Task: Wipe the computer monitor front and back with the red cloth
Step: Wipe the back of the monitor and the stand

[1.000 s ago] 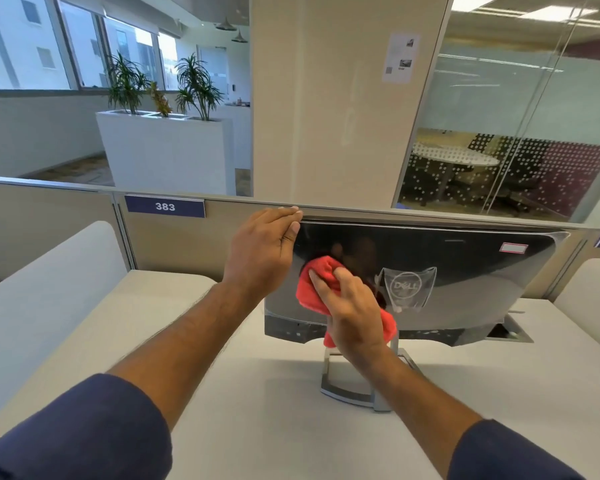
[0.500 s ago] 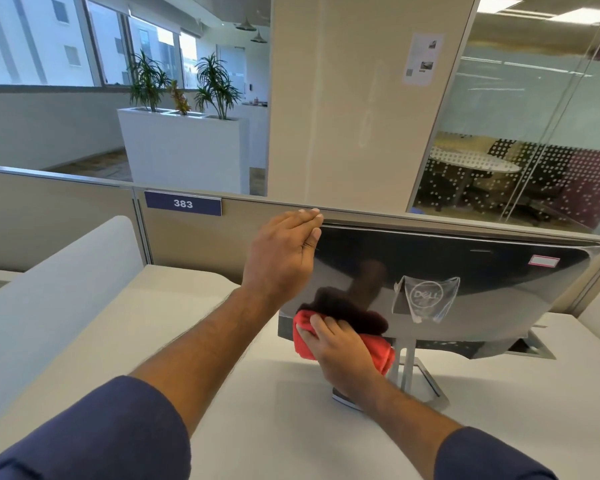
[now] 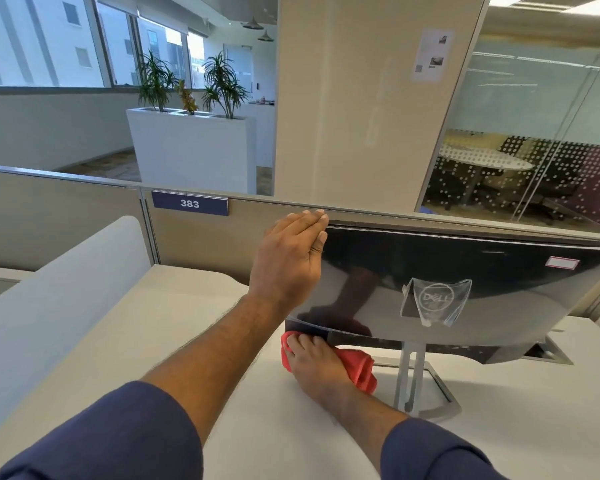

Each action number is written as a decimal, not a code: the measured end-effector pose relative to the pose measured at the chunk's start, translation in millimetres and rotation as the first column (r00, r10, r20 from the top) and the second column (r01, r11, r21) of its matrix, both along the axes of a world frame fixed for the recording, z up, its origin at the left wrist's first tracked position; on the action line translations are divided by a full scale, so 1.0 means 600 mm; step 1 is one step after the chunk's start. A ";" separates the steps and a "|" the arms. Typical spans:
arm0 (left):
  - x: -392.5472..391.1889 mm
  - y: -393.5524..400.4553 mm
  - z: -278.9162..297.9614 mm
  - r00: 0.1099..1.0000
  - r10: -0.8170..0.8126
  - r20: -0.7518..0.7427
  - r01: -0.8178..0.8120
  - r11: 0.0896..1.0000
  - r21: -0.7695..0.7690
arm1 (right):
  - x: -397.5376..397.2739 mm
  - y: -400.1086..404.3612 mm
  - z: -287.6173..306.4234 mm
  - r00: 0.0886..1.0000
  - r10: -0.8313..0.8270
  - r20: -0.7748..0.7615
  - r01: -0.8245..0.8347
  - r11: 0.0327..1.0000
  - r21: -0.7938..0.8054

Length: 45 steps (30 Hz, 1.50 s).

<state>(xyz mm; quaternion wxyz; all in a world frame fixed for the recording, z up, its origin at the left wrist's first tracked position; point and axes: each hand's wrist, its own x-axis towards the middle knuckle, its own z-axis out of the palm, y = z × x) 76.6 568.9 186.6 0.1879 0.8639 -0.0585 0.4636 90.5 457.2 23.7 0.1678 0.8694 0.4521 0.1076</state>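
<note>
The computer monitor [image 3: 465,271] stands on the white desk [image 3: 222,341] with its glossy black back and logo towards me. The screen side is hidden. My left hand [image 3: 288,268] rests on the monitor's upper left corner, fingers straight along the edge. My right hand [image 3: 316,365] holds the red cloth [image 3: 359,367] against the monitor's lower left edge. Part of the cloth bunches out to the right of that hand, just above the desk.
The monitor's silver stand [image 3: 430,403] sits right of my right hand. A beige partition with a "383" label [image 3: 190,203] runs close behind the monitor. A cable cut-out [image 3: 548,353] lies behind the stand. A white curved divider [image 3: 49,289] borders the desk's left side.
My right hand has slid the red cloth down the monitor's back, from the middle to the lower left edge. My left hand has stayed on the upper left corner.
</note>
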 end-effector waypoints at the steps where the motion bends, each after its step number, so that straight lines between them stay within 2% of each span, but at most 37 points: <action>1: -0.001 -0.001 0.000 1.000 -0.001 0.002 0.001 1.000 0.001 | -0.002 0.003 0.000 1.000 0.000 -0.014 0.000 1.000 0.020; 4: -0.003 -0.007 -0.002 1.000 0.001 0.008 -0.001 1.000 -0.011 | -0.003 0.009 0.017 0.997 -0.015 -0.076 0.026 0.988 0.149; 7: -0.001 -0.012 -0.002 1.000 0.007 0.014 -0.007 1.000 -0.027 | -0.004 0.003 0.035 0.999 -0.021 -0.031 0.028 0.961 0.274; 13: -0.003 -0.005 -0.003 1.000 0.010 0.019 -0.010 1.000 -0.014 | 0.000 -0.020 -0.003 0.996 -0.068 -0.063 0.074 0.991 0.115; 15: -0.004 -0.006 -0.002 1.000 0.010 0.026 -0.010 1.000 -0.009 | -0.006 -0.027 -0.013 0.986 -0.101 -0.134 0.117 0.986 0.122; 17: -0.003 -0.010 -0.003 0.999 0.009 0.035 -0.008 1.000 -0.017 | -0.014 -0.036 -0.009 0.981 -0.104 -0.162 0.137 0.969 0.207; 20: -0.001 -0.013 -0.005 0.999 0.004 0.048 -0.002 0.999 -0.043 | -0.017 -0.055 0.015 0.994 -0.069 -0.090 0.097 0.932 0.349; 23: 0.001 -0.013 -0.006 0.999 0.007 0.052 -0.005 0.999 -0.041 | -0.001 -0.069 0.013 0.998 -0.056 -0.002 0.053 0.930 0.363; 26: 0.000 -0.013 -0.008 0.999 0.010 0.045 -0.008 0.999 -0.041 | 0.007 -0.074 -0.013 0.992 -0.068 -0.109 0.098 0.947 0.306; 28: 0.000 -0.012 -0.009 0.998 0.014 0.057 -0.012 1.000 -0.028 | -0.001 -0.076 -0.023 0.964 -0.131 -0.233 0.184 0.958 0.220; 30: 0.000 -0.013 -0.010 0.997 0.014 0.079 -0.012 1.000 -0.026 | -0.014 -0.079 -0.036 0.912 -0.212 -0.351 0.313 0.913 0.261; 33: 0.001 -0.018 -0.011 0.995 0.019 0.098 -0.016 0.999 -0.034 | -0.042 -0.086 -0.056 0.861 -0.231 -0.453 0.455 0.750 0.481; 37: 0.004 -0.020 -0.019 0.992 0.047 0.113 -0.050 0.999 0.018 | -0.073 -0.108 -0.083 0.743 -0.230 -0.629 0.655 0.441 0.613; 41: 0.007 -0.025 -0.021 0.988 0.079 0.130 -0.083 0.996 0.025 | -0.080 -0.144 -0.087 0.676 -0.251 -0.693 0.713 -0.017 0.701; 43: 0.007 -0.030 -0.017 0.986 0.093 0.140 -0.098 0.995 0.029 | -0.073 -0.160 -0.083 0.634 -0.226 -0.739 0.697 -0.246 0.673; 45: 0.007 -0.036 -0.014 0.983 0.117 0.145 -0.125 0.991 0.054 | -0.063 -0.165 -0.069 0.599 -0.181 -0.780 0.682 -0.394 0.616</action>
